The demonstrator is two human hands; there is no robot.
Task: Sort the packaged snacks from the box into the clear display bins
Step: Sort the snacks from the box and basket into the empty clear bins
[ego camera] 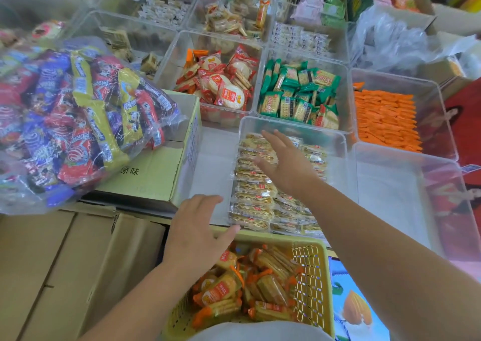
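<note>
The clear display bins (390, 80) fill the surface in a grid, each with one kind of snack, and at the left a big clear bag of mixed snacks (73, 122) lies on a cardboard box (151, 179). The nearest filled bin (299, 127) holds beige cracker packets (255, 192) standing in tidy rows. Just before it, against the person's body, is a yellow basket (309, 270) with loose orange-wrapped packets (263, 280); I judge these are the next ones to sort. The right hand (283, 163) is stretched palm down over the beige rows, its grip apart with straight, spread fingers, holding nothing (if it touches the packets or only hovers, I cannot tell). The left hand (197, 234) is over the far rim of the basket, at the near left corner of that bin, its grip also apart and relaxed, with nothing in it. The step in hand seems to be to press and level the rows. To do it well, the flat palm should push lightly and evenly, so the crackers do not break, and the left hand should steady the bin wall so that it does not slide.
</note>
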